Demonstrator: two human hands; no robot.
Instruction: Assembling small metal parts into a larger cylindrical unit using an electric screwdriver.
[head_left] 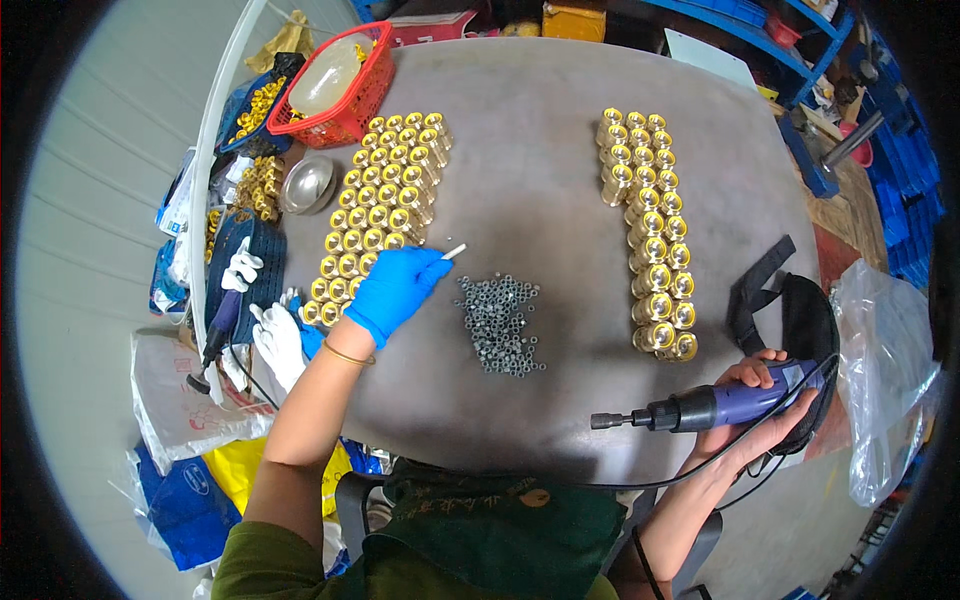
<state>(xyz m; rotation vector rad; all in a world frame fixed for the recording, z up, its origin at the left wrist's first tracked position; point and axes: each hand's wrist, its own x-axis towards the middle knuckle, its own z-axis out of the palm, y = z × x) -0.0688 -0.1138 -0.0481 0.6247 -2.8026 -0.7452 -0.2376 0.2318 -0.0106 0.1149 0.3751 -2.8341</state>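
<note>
My left hand (pixel 393 292), in a blue glove, is closed on a short white stick (pixel 455 251) whose end points up and right. The hand is at the near right edge of a block of brass cylindrical fittings (pixel 378 190) standing in rows. My bare right hand (pixel 748 438) grips a purple corded electric screwdriver (pixel 690 409) with a socket bit aimed left over the table's near edge. Between the hands, a pile of small grey metal nuts (pixel 498 325) is spread on the table. Another long group of brass fittings (pixel 652 225) stands on the right.
The grey table (pixel 530 150) has a red basket (pixel 375 95) and a metal bowl (pixel 309 184) along its left side. White gloves (pixel 280 342) and a second power tool (pixel 222 325) lie at the left. A black pouch (pixel 805 318) and clear plastic bag (pixel 880 370) are at the right.
</note>
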